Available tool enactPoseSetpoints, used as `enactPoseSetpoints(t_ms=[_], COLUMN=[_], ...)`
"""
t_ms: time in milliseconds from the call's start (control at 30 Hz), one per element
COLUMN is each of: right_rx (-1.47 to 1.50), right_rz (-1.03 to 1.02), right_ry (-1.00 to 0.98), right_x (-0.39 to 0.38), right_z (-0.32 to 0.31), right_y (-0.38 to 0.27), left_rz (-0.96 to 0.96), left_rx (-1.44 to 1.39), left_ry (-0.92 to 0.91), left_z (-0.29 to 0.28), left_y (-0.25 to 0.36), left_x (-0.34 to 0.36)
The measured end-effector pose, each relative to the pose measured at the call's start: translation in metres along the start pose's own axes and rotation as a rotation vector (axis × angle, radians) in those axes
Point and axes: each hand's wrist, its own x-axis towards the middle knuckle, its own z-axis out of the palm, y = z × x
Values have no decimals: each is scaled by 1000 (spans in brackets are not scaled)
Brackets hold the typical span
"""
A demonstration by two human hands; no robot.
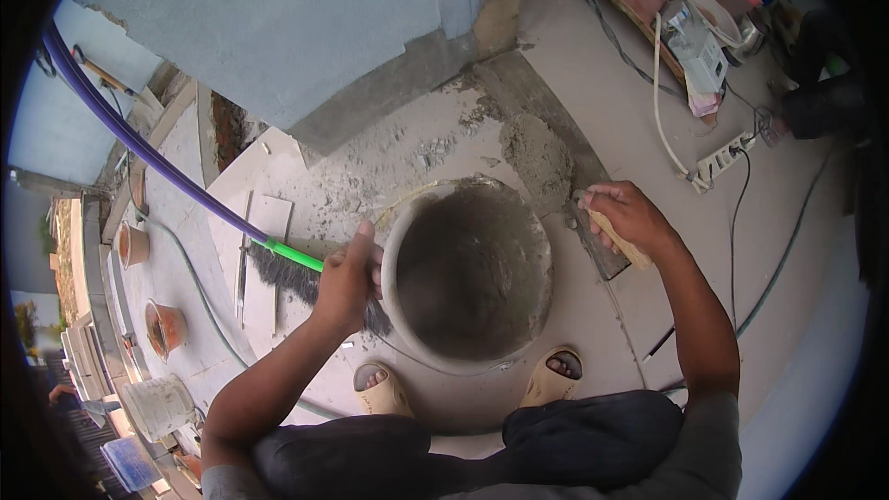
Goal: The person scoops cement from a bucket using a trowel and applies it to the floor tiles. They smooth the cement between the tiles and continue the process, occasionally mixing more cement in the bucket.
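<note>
A round tub [400, 333] with a thick pale rim stands on the floor just beyond my feet, its inside coated with wet grey mortar. My left hand [347, 280] is closed on the tub's left rim, thumb upward. To the right of the tub, my right hand [625, 215] grips the wooden handle [630, 245] of a trowel. Past that hand lies a heap of grey mortar [537, 162], hiding the trowel's blade; whether the heap rests wholly on the blade I cannot tell. Behind my left hand is a broom with a purple pole [176, 171], green collar and dark bristles [282, 273].
Beyond the tub a light blue wall corner [306, 28] rises, with mortar crumbs along its foot. A grey board strip [532, 93] lies beneath the heap. A power strip [725, 157] and cables run at right, near another person's leg [824, 106]. Several buckets [165, 327] stand at left.
</note>
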Motion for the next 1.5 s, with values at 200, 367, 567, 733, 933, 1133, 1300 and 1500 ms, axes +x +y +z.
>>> enactPoseSetpoints(t_ms=[200, 367, 567, 733, 933, 1133, 1300, 1500], right_rx=[-57, -642, -806, -885, -772, -463, -652, -752], right_rz=[53, -95, -87, -221, -240, -541, -598, -437], right_ry=[232, 572, 499, 596, 529, 446, 2, -348], right_x=[126, 208, 243, 201, 124, -12, -59, -50], right_z=[-15, 8, 41, 42, 36, 16, 41, 99], right_y=[-10, -17, -17, 17, 43, 50, 35, 27], left_rz=[0, 6, -2, 25, -4, -8, -21, 7], left_rx=[2, 42, 72, 48, -18, 68, 27, 48], left_ry=[-9, 4, 42, 38, 46, 19, -50, -197], left_z=[0, 6, 10, 8, 7, 23, 14, 21], left_y=[-5, -6, -5, -1, 4, 16, 14, 10], left_x=[2, -8, -13, -13, -12, -11, -16, -38])
